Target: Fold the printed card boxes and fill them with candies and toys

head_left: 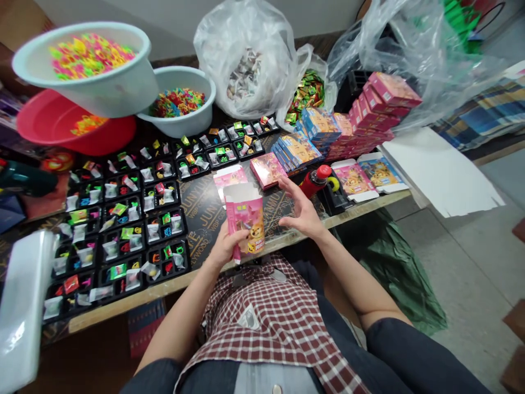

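Observation:
My left hand grips a pink printed carton from below and holds it upright over the table's front edge, its top flaps open. My right hand hovers just right of the carton with fingers spread and holds nothing. Flat pink cartons lie on the table right behind the held one. A red-capped bottle stands just beyond my right hand.
Black trays with small packets and coloured pieces cover the left table. Basins of bright pieces stand at the back left, plastic bags at the back. Stacks of blue boxes and pink boxes sit right. Floor lies right.

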`<state>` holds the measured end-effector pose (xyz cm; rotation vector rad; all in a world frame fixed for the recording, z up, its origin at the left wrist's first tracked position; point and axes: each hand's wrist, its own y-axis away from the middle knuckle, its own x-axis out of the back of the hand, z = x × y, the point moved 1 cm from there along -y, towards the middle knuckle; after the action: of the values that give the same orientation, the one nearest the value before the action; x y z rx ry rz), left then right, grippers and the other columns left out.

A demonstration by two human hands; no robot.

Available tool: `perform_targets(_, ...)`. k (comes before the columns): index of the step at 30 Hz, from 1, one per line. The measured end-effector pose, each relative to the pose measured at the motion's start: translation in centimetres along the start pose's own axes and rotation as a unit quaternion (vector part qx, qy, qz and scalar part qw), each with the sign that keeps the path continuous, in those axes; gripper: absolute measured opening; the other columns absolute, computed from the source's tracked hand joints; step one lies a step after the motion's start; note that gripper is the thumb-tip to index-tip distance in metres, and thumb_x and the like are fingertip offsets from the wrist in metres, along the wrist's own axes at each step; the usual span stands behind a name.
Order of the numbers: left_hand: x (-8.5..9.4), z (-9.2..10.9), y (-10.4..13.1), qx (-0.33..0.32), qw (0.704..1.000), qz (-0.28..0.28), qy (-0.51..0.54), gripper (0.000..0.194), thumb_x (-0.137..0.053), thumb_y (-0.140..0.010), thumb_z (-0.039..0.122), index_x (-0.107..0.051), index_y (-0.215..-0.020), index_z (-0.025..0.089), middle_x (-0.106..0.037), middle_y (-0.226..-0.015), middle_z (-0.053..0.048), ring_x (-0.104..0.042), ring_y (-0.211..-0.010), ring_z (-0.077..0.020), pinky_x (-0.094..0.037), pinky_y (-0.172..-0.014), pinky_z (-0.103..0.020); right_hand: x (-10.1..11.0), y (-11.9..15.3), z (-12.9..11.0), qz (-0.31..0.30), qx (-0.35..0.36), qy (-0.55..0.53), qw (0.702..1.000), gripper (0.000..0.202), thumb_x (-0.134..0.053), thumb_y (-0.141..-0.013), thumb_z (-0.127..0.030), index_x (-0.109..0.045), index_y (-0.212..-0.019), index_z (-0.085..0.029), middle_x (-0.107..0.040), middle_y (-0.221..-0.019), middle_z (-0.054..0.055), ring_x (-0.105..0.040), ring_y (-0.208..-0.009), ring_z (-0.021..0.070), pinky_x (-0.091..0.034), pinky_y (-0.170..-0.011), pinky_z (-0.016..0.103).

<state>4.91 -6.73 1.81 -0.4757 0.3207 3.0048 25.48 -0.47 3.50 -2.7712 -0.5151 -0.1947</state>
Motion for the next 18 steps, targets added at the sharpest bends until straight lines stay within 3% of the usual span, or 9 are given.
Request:
perform_targets(4, 0.0, 0.2, -0.6, -0.005, 0.999, 0.007, -0.040, 0.041, -0.076, -0.066, 0.047, -0.073, -0.090, 0.015, -0.076, -0.088, -0.007, -0.069, -0.078, -0.0230, -0.056, -0.077, -0.034, -1.3, 0.4, 1.3, -0.119, -0.126, -0.135, 0.976, 0.067, -0.078, -0.068, -0.064, -0.069, -0.117, -0.020, -0.074, -0.107, 0.009, -0.071, -0.100, 0.0249, -0.059, -0.086, 0.038)
perform_targets(5, 0.0, 0.2, -0.8, -0.011, 0.997, 0.008, -0.070, 0.037, -0.075, -0.068, 0.047, -0.073, -0.086, 0.015, -0.075, -0.083, -0.006, -0.068, -0.074, -0.0213, -0.055, -0.074, -0.032, -1.5, 0.6, 1.6, -0.119, -0.146, -0.148, 0.971, 0.059, -0.078, -0.069, -0.062, -0.071, -0.109, -0.019, -0.076, -0.098, 0.007, -0.072, -0.092, 0.0239, -0.060, -0.081, 0.037)
perform_targets(8, -0.1, 0.1, -1.4, -0.023, 0.991, 0.022, -0.130, 0.033, -0.079, -0.066, 0.045, -0.072, -0.077, 0.015, -0.070, -0.068, -0.002, -0.062, -0.061, -0.0167, -0.051, -0.062, -0.027, -1.8, 1.2, 2.7, -0.001, -0.171, -0.123, 0.978, 0.042, -0.084, -0.065, -0.051, -0.072, -0.089, -0.018, -0.075, -0.080, 0.003, -0.072, -0.077, 0.0214, -0.060, -0.073, 0.034)
perform_targets(10, -0.7, -0.3, -1.8, -0.035, 0.993, 0.065, -0.092, 0.039, -0.080, -0.064, 0.050, -0.072, -0.082, 0.016, -0.071, -0.071, -0.001, -0.063, -0.064, -0.0168, -0.052, -0.062, -0.027, -2.2, 1.7, 3.7, 0.070, -0.181, -0.092, 0.977, 0.038, -0.085, -0.062, -0.047, -0.071, -0.083, -0.018, -0.073, -0.074, 0.001, -0.071, -0.072, 0.0208, -0.059, -0.071, 0.034)
perform_targets(14, -2.5, -1.4, -2.4, -0.054, 0.980, 0.187, 0.041, 0.048, -0.067, -0.071, 0.065, -0.071, -0.081, 0.018, -0.073, -0.080, -0.003, -0.068, -0.082, -0.0203, -0.054, -0.077, -0.031, -3.6, 2.6, 4.7, 0.108, -0.188, -0.068, 0.974, 0.047, -0.084, -0.059, -0.054, -0.070, -0.085, -0.018, -0.073, -0.078, 0.002, -0.070, -0.077, 0.0215, -0.058, -0.074, 0.034)
perform_targets(18, -3.2, -2.0, -2.6, -0.022, 0.982, 0.183, 0.048, 0.033, -0.075, -0.062, 0.048, -0.072, -0.075, 0.018, -0.072, -0.073, -0.001, -0.067, -0.078, -0.0200, -0.053, -0.076, -0.031, -4.3, 2.5, 3.7, 0.136, -0.177, -0.144, 0.964, 0.061, -0.055, -0.079, -0.075, -0.071, -0.097, -0.019, -0.075, -0.095, 0.009, -0.069, -0.098, 0.0253, -0.056, -0.085, 0.036)
